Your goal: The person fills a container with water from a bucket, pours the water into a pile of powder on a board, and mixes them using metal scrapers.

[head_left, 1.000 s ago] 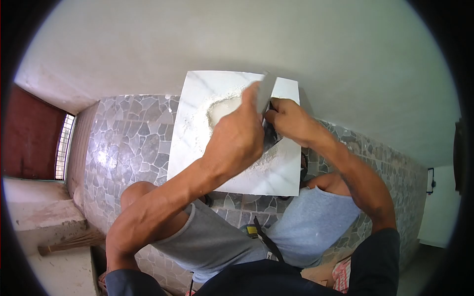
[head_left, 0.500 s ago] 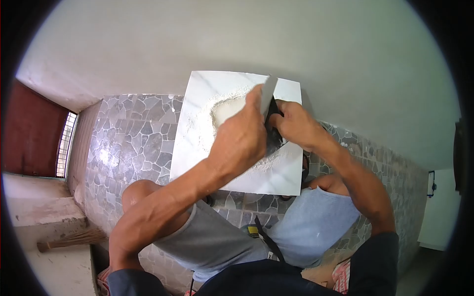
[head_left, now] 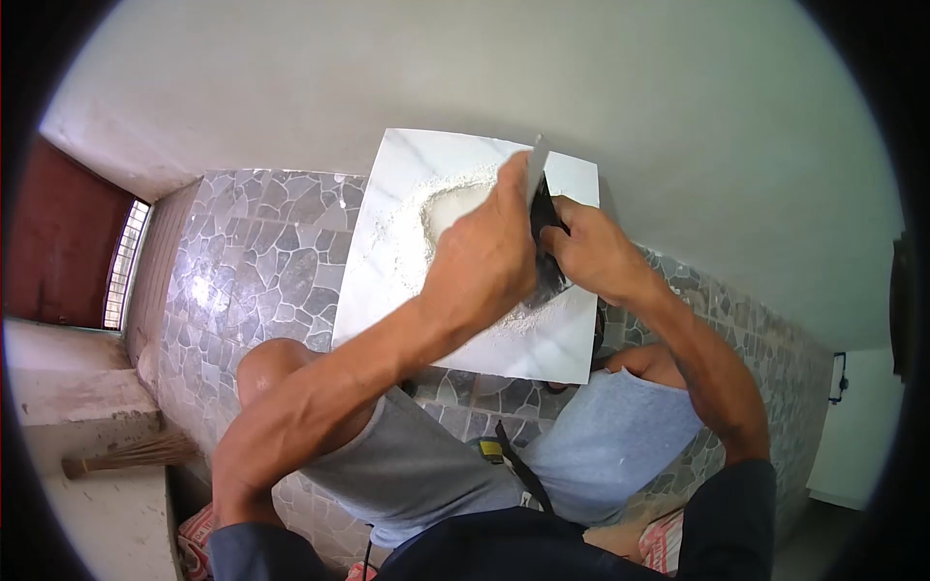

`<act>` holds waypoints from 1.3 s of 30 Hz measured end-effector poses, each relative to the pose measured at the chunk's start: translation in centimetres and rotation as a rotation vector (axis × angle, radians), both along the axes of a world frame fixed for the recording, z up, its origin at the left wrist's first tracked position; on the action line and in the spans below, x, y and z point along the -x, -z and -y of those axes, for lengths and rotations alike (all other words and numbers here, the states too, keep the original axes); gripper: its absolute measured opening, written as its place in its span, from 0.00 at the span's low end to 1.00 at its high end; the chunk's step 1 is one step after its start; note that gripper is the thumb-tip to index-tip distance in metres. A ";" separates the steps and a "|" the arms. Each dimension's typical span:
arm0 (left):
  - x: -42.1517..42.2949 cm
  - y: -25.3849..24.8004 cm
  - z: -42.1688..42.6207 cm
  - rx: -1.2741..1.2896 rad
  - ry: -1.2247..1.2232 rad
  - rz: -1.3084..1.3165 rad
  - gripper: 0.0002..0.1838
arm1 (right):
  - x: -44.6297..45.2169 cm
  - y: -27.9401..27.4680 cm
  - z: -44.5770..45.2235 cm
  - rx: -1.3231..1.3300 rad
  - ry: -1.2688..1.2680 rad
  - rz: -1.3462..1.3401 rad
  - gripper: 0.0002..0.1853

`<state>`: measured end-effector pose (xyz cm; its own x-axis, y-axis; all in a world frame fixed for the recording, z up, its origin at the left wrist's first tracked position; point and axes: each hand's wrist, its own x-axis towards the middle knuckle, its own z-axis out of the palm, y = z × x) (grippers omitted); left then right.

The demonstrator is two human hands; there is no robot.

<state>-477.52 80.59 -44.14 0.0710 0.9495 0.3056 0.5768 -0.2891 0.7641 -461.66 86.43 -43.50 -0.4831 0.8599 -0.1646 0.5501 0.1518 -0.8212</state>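
My left hand (head_left: 480, 247) is closed round a flat metal blade (head_left: 537, 167), its index finger stretched along the blade's face. The blade stands on edge above a white marbled board (head_left: 387, 160). Against its right side, my right hand (head_left: 593, 250) pinches a black bag-like piece (head_left: 548, 254), whose lower part hangs between the hands. White powder (head_left: 412, 254) lies in a ring on the board around a pale, smooth middle. The left hand hides part of the ring and the blade's lower end.
Behind the board rises a plain wall (head_left: 484, 68). Stone-patterned floor (head_left: 281, 247) surrounds it. My knees flank its near edge, with a yellow-and-black tape measure (head_left: 491, 449) between my thighs. A straw broom (head_left: 126, 455) lies at the lower left, near red-and-white sacks (head_left: 197, 533).
The view has shifted slightly. Both hands have moved a little to the right relative to the board, and the blade is turned more edge-on.
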 end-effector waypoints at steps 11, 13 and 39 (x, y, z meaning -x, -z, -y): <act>-0.4 0.6 0.4 -0.117 0.016 -0.026 0.30 | -0.3 0.3 -0.9 0.100 0.020 0.036 0.18; 0.0 0.4 -0.6 -0.070 -0.004 -0.035 0.30 | 0.4 -0.1 -0.2 0.043 0.013 0.018 0.18; 0.0 -0.4 0.0 -0.038 -0.024 -0.042 0.35 | 0.7 0.3 -0.3 -0.076 -0.004 0.057 0.16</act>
